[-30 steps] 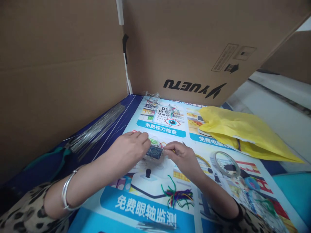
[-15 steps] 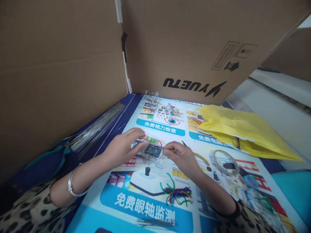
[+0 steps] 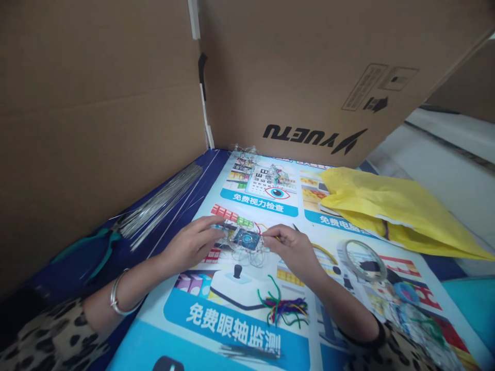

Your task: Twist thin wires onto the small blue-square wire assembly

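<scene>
Between my two hands lies a loose, looped piece of thin silvery wire work (image 3: 253,256), in front of a dark printed patch of the poster. My left hand (image 3: 189,245) has its thumb and fingers closed at the left end of the wire work. My right hand (image 3: 292,252) pinches the right end between thumb and forefinger. The wire is too thin to make out its exact shape. Nearer to me lies a bundle of coloured yarn pieces (image 3: 288,310), green, purple and yellow. Below it rest several short cut wires (image 3: 249,352).
Long straight wires (image 3: 162,206) and teal-handled pliers (image 3: 110,241) lie at left. Tangled wire pieces (image 3: 276,174) are at the back. A tape roll (image 3: 379,268) and a yellow bag (image 3: 386,198) sit at right. Cardboard walls (image 3: 309,67) stand behind and left.
My left hand has drawn back a little to the left and down, showing more of the wire work. My right hand stays pinched at the right end. The view has shifted slightly.
</scene>
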`<state>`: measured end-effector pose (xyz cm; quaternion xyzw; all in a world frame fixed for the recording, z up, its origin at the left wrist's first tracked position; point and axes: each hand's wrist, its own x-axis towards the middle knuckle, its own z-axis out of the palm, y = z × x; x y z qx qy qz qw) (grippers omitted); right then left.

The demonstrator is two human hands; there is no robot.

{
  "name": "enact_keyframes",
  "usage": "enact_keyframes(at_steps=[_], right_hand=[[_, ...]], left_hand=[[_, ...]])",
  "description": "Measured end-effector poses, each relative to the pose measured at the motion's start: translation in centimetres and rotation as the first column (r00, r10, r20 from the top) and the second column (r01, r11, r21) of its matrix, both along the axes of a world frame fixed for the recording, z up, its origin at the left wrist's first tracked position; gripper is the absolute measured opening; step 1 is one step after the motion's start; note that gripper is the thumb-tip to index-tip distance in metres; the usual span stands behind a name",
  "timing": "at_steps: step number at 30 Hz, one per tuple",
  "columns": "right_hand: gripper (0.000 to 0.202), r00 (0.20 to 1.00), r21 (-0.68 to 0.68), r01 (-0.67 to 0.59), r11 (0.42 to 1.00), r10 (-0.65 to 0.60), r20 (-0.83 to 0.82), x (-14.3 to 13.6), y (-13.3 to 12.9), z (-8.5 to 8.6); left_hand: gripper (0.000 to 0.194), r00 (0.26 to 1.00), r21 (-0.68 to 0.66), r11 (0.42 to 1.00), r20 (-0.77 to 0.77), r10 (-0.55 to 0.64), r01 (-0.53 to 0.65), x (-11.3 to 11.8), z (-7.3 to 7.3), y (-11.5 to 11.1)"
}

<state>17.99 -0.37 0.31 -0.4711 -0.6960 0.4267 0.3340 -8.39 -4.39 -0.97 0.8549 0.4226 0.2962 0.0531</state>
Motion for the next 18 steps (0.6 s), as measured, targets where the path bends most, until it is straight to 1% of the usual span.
enact_keyframes(at_steps=[2, 5, 7, 9, 11, 13, 18], right_hand=[[0.007, 1.0, 0.001, 0.004, 1.0, -0.004, -0.019, 0.0, 0.0, 0.2], [0.009, 0.999, -0.015, 0.008, 1.0, -0.009, -0.045, 0.0, 0.2, 0.3], [0.01, 0.998, -0.025, 0.013, 1.0, -0.014, -0.057, -0.1, 0.4, 0.5], [0.01, 0.998, -0.029, 0.016, 0.999, -0.018, -0.059, -0.1, 0.5, 0.8], [0.01, 0.998, -0.034, 0.011, 0.999, -0.012, -0.054, -0.1, 0.5, 1.1], [0.01, 0.999, -0.038, 0.001, 0.999, -0.002, -0.047, -0.2, 0.5, 1.4], [0.01, 1.0, -0.02, -0.019, 1.0, 0.019, -0.022, -0.4, 0.6, 2.0]], left_hand=[[0.025, 1.0, 0.01, 1.0, 0.014, -0.013, 0.012, 0.1, -0.1, 0.3], [0.023, 0.996, -0.018, 0.999, 0.084, -0.033, 0.035, 0.2, 0.4, 0.8], [0.019, 0.987, -0.067, 0.996, 0.155, -0.044, 0.055, 0.2, 1.1, 1.1], [0.015, 0.969, -0.153, 0.985, 0.244, -0.035, 0.074, 0.2, 1.9, 1.6], [0.015, 0.946, -0.249, 0.962, 0.324, -0.026, 0.112, 0.2, 2.5, 2.2], [0.016, 0.93, -0.326, 0.935, 0.368, -0.015, 0.144, 0.2, 3.1, 3.1], [0.017, 0.891, -0.444, 0.856, 0.452, -0.039, 0.263, 0.2, 4.2, 5.2]])
